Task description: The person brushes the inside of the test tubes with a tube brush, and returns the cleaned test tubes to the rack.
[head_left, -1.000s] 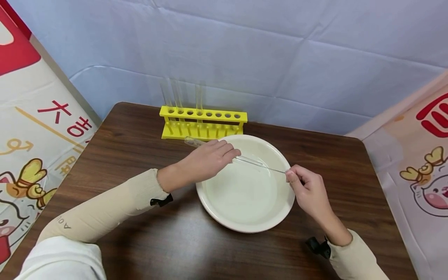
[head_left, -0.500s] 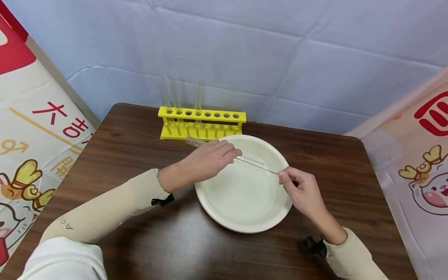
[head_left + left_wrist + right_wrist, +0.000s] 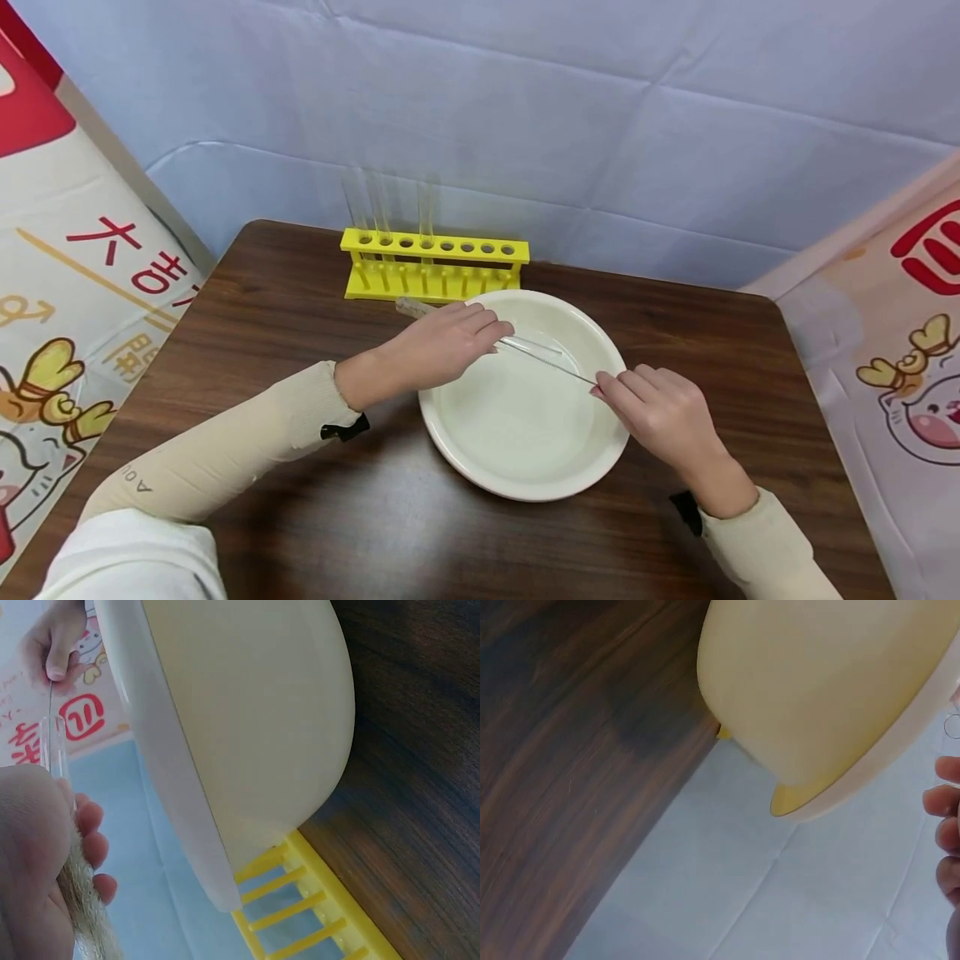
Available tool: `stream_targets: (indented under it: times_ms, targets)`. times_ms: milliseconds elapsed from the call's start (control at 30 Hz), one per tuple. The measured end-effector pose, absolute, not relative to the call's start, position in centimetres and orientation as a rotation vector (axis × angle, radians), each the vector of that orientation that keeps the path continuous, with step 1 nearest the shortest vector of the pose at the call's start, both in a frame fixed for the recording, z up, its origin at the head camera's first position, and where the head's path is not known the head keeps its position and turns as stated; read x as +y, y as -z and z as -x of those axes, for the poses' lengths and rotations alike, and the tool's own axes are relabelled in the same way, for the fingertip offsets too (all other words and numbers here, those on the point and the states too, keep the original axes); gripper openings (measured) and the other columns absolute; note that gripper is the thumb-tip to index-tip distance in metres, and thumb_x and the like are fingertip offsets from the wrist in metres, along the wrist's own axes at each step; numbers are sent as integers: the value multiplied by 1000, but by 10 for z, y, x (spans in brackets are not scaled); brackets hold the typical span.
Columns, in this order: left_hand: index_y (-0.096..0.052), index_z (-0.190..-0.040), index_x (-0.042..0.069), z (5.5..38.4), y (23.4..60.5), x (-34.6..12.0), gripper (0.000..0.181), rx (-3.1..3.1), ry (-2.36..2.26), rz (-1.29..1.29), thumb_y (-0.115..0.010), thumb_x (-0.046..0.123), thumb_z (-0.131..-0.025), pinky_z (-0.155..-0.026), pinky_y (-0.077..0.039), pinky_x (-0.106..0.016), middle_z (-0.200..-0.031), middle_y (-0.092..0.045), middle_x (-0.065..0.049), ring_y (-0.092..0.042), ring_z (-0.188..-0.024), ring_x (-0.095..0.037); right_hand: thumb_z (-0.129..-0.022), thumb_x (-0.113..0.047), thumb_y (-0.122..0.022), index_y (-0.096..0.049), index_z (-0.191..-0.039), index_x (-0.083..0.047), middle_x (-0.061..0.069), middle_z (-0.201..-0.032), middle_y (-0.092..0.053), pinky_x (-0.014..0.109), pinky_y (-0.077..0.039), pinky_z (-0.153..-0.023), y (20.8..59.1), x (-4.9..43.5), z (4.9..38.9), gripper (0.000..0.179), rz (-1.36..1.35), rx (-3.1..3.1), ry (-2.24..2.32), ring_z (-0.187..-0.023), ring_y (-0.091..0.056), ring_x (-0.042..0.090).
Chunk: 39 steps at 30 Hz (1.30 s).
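Observation:
Over the white basin [image 3: 525, 490], my left hand [image 3: 453, 343] grips a clear glass test tube [image 3: 536, 343], held slantwise with its mouth toward the right. Inside the tube is a test tube brush; the left wrist view shows its pale bristles [image 3: 91, 919] near the palm. My right hand [image 3: 663, 415] pinches the brush's thin wire handle [image 3: 562, 369] at the basin's right rim. In the right wrist view, only the curled fingers [image 3: 945, 801] show at the edge, with a small wire ring [image 3: 952, 726] above them. The palm hides the tube's middle.
Behind the basin stands a yellow test tube rack [image 3: 435, 242] with several holes and pegs, holding 3 upright glass tubes [image 3: 426, 208]. All of it is on a dark wooden table [image 3: 315, 508]. A pale cloth [image 3: 480, 108] hangs along the table's back edge.
My right hand has shifted left with the wire and turned so that its back faces up. My left hand and the tube have stayed nearly still.

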<state>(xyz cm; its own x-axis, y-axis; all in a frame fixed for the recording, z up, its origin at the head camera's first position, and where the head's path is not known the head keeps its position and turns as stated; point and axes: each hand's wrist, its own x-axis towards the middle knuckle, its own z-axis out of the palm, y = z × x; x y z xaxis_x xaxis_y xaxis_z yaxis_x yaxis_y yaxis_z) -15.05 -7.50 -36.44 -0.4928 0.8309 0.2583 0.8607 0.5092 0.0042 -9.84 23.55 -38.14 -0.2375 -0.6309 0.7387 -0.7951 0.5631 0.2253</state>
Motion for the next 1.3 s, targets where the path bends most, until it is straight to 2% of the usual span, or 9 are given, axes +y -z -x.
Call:
stream_targets:
  times_ms: [200, 500, 700, 767, 833, 1000, 1100, 1300]
  targets:
    - [-62, -129, 5, 151, 366, -75, 29, -2490, 206, 1462, -63, 18, -103, -87, -54, -32, -114, -67, -6, -64, -101, -21, -109, -22, -52, -65, -77, 0, 5, -61, -58, 29, -35, -39, 381, 235, 98, 41, -1180, -1939, -302, -45, -44, 17]
    - [-62, -129, 5, 153, 369, -77, 29, -2452, 223, 1478, -64, 17, -102, -90, -54, -31, -114, -68, -5, -65, -102, -20, -108, -31, -51, -65, -72, -13, -6, -62, -54, 22, -39, -47, 392, 239, 98, 43, -1100, -2117, -714, -52, -44, 5]
    - [-62, -128, 5, 155, 369, -78, 29, -2412, 220, 1483, -64, 17, -102, -89, -54, -30, -113, -68, -5, -65, -101, -20, -109, -31, -49, -57, -67, -13, -8, -60, -44, 14, -32, -50, 397, 240, 98, 46, -1077, -2145, -991, -54, -36, 0]
    - [-62, -128, 4, 155, 369, -79, 29, -2404, 222, 1484, -64, 17, -102, -88, -54, -30, -113, -68, -5, -65, -100, -20, -109, -27, -51, -55, -66, -14, -8, -58, -40, 13, -29, -49, 398, 241, 97, 44, -1049, -2156, -1060, -53, -33, -2]
    - [-62, -128, 4, 155, 368, -79, 28, -2402, 219, 1486, -64, 17, -102, -88, -54, -30, -113, -68, -5, -65, -100, -20, -106, -13, -53, -52, -65, -15, -7, -57, -36, 13, -26, -47, 399, 241, 95, 41, -1000, -2173, -1151, -51, -31, -2]
    - [-63, -128, 5, 154, 365, -78, 28, -2405, 210, 1478, -64, 16, -102, -86, -54, -29, -112, -68, -5, -65, -99, -19, -92, 20, -52, -46, -62, -13, -5, -53, -35, 18, -24, -41, 396, 242, 89, 45, -862, -2221, -1448, -46, -30, 2]
    - [-63, -128, 5, 153, 364, -78, 28, -2406, 211, 1471, -64, 16, -102, -84, -54, -30, -111, -68, -5, -65, -98, -19, -94, 22, -49, -46, -62, -12, -2, -52, -36, 21, -26, -40, 393, 243, 86, 46, -816, -2255, -1552, -44, -32, 6]
    - [-63, -127, 5, 153, 363, -79, 28, -2410, 203, 1461, -65, 16, -102, -85, -54, -30, -110, -68, -5, -65, -97, -20, -102, 12, -45, -44, -61, -10, 2, -52, -35, 28, -27, -40, 385, 245, 82, 46, -721, -2395, -1642, -44, -32, 12]
